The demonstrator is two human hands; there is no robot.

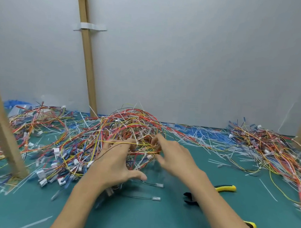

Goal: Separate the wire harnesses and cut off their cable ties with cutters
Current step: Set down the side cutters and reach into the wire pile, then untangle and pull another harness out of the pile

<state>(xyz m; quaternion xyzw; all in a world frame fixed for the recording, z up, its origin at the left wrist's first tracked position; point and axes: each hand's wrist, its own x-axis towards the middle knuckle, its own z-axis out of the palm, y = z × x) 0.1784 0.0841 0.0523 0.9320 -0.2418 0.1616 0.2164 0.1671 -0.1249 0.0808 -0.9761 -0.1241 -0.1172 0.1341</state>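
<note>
Green mat (153, 224), harnesses (132, 126) at both grips (117, 162) (175, 156)

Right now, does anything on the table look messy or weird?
Yes. Snipped cable-tie bits are scattered all over the green mat, and the wires are one big tangle. The cutters lie half hidden under the right forearm, where it could bump them.
</note>
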